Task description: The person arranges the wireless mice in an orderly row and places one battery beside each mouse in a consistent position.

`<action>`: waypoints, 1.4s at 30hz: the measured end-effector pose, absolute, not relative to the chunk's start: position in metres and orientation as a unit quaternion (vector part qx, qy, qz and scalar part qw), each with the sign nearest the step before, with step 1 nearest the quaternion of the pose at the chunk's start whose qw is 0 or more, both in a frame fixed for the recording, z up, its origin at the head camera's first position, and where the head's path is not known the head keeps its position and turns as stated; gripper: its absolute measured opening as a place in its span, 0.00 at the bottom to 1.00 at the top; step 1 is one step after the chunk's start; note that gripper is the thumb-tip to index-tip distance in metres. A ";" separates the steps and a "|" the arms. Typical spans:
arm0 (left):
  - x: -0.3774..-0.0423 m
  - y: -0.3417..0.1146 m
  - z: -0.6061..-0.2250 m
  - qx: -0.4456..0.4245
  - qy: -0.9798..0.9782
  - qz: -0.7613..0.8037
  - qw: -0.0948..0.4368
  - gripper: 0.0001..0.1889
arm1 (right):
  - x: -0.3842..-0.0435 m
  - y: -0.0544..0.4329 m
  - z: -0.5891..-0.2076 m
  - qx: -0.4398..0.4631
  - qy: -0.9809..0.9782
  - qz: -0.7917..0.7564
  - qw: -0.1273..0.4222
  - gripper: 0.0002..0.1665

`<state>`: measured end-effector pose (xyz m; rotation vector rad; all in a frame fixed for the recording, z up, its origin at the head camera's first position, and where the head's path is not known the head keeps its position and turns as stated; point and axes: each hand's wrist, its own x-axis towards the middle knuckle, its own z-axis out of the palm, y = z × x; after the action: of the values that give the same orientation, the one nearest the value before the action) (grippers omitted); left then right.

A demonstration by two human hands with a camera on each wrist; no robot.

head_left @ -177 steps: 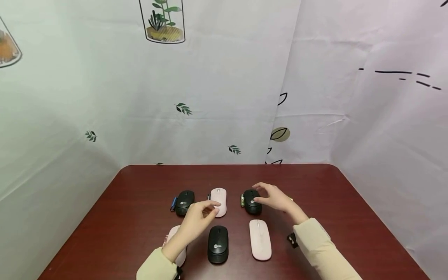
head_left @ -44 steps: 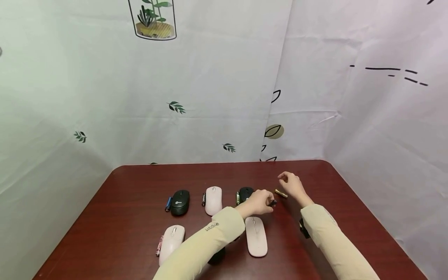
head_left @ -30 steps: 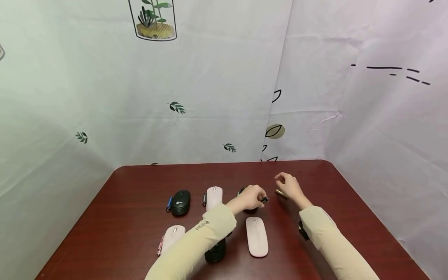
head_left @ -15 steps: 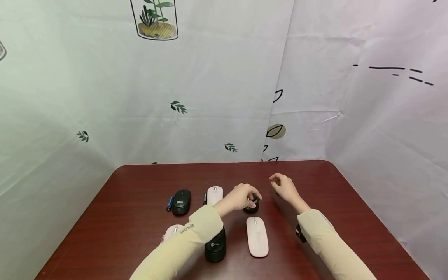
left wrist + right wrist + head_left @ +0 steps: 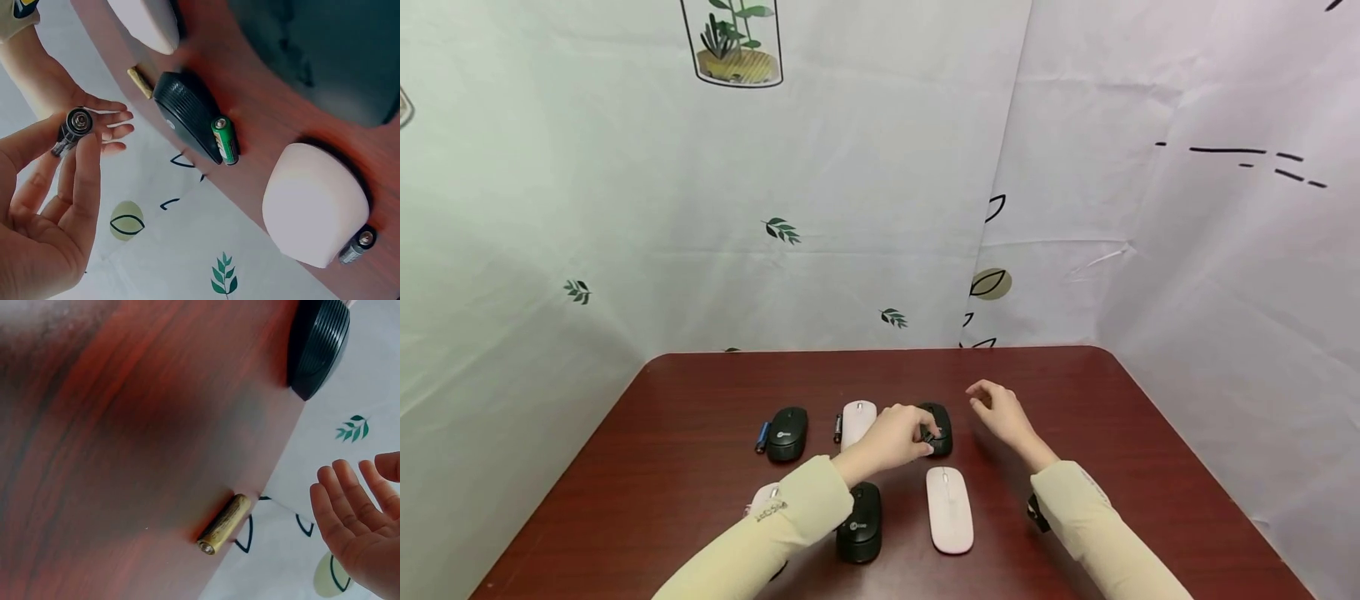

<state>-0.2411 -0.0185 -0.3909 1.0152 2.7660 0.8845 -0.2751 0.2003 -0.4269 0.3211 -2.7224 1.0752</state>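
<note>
My left hand (image 5: 891, 437) pinches a black battery (image 5: 76, 128) between thumb and fingers, lifted above the table. In the head view it hovers just left of the back-right black mouse (image 5: 940, 432). A green battery (image 5: 225, 140) lies against that mouse's side in the left wrist view. My right hand (image 5: 1006, 417) is raised to the right of the mouse, fingers relaxed and holding nothing. The right wrist view shows a gold battery (image 5: 224, 524) lying on the table, apart from the right hand; the head view hides it.
On the dark red table (image 5: 700, 392) stand another black mouse (image 5: 787, 433) with a blue battery (image 5: 763, 437) beside it, and a white mouse (image 5: 859, 421) beside a dark battery (image 5: 838, 428). Nearer are a black mouse (image 5: 860, 529), a white mouse (image 5: 950, 510) and a partly covered white mouse (image 5: 765, 495).
Since 1.5 s ago my left hand has moved left with the black battery, from right of the back-right mouse to its left. My right hand has shifted slightly left and nearer.
</note>
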 end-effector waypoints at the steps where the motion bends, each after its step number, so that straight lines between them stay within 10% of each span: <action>1: -0.240 -0.021 -0.391 0.332 0.899 0.285 0.028 0.07 | -0.275 0.199 -0.427 0.111 -0.920 0.362 0.100 0.10; 42: -0.202 -0.109 -0.415 0.213 0.913 0.348 -0.005 0.05 | -0.220 0.107 -0.412 0.380 -0.878 0.289 0.043 0.10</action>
<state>-0.2019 -0.1085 -0.4147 0.6725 2.8772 1.0981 -0.2198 0.1068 -0.4117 1.1624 -2.6840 0.8841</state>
